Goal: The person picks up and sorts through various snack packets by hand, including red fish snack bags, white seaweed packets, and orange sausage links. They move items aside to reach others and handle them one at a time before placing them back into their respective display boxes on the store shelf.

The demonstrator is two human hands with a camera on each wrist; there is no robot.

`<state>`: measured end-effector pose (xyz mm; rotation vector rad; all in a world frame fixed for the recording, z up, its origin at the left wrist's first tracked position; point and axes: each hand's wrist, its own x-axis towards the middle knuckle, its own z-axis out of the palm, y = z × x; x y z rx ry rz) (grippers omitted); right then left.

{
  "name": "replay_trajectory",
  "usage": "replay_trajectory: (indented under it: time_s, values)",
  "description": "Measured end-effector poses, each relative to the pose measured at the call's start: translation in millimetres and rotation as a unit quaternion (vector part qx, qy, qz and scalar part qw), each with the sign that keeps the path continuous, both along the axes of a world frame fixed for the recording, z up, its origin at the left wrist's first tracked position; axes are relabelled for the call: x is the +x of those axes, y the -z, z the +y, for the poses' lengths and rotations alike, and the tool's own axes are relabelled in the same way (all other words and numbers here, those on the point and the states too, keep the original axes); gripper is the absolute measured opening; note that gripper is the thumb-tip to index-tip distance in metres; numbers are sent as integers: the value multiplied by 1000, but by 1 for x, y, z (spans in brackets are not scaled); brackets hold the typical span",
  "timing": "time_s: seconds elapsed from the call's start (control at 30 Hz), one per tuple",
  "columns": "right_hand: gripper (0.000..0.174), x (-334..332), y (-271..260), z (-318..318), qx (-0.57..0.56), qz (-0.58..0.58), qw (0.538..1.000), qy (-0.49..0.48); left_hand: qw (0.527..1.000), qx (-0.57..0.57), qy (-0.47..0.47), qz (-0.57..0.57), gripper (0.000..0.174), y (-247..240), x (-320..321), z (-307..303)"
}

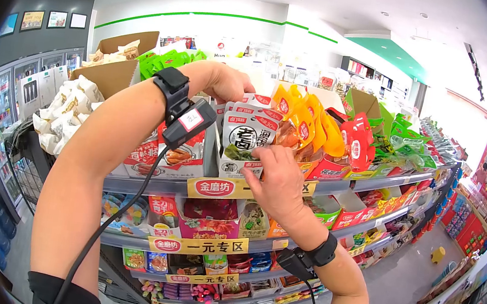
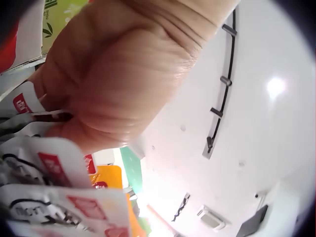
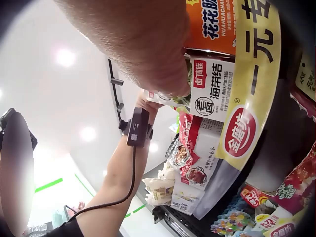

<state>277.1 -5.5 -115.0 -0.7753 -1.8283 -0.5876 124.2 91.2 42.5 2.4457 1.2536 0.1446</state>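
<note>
White kelp-knot packets [image 1: 247, 129] stand upright, one behind another, in a printed display box [image 1: 231, 168] on the top shelf [image 1: 136, 185], labels forward, probably so shoppers can read them. The left hand [image 1: 231, 83] reaches over from behind, its fingers down among the rear packets; their tips are hidden, so whether they pinch one cannot be told. The right hand [image 1: 281, 187] touches the front packet with loosely bent fingers, thumb apart, likely steadying the row. Yellow pouches [image 1: 301, 121] stand just beside the packets, on the person's right; red-and-white cartons [image 1: 186, 150] are on the left.

The grey shelf edge curves across, carrying a yellow label strip [image 1: 203, 188], with more snack tiers below. Around it are glass-door coolers [image 1: 2, 101], a grey floor [image 1: 367, 301], and a white wall with a green stripe [image 1: 211, 14].
</note>
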Motion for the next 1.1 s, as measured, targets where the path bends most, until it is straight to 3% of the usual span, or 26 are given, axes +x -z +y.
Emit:
replay_trajectory:
  time_s: [0.1, 0.23, 0.37, 0.4, 0.5, 0.63, 0.77, 0.8, 0.93, 1.03, 1.1]
  values:
    - [27, -2, 4, 1, -1, -28, 999, 22, 998, 17, 7, -61, 35, -8, -7, 3]
    - [20, -4, 7, 6, 20, -37, 999, 28, 985, -68, 8, -159, 28, -14, -20, 24]
    - [18, -6, 7, 8, 31, -33, 998, 34, 998, 32, -48, -12, 31, -12, -11, 32]
    - [18, -7, 7, 8, 32, -35, 998, 35, 998, -24, -32, -44, 38, -13, -9, 25]
    - [18, -7, 8, 7, 35, -38, 998, 40, 997, -19, -21, 75, 46, -21, 0, 11]
    - [24, -5, 11, 7, 34, -41, 998, 34, 988, 60, 6, 144, 56, -18, 3, 22]
    - [25, -4, 13, 8, 40, -43, 998, 32, 973, 88, 116, 179, 73, -13, -2, 45]
    - [25, -4, 13, 8, 41, -43, 998, 32, 973, 51, 125, 187, 81, -17, -5, 45]
    - [26, -5, 16, 10, 46, -41, 997, 37, 981, 58, 54, 178, 98, -26, -7, 5]
    - [27, -7, 17, 12, 52, -42, 996, 53, 943, 173, 40, 281, 86, -25, 4, -14]
    - [27, -7, 17, 13, 57, -40, 996, 54, 947, 218, 52, 228, 74, -19, 3, -6]
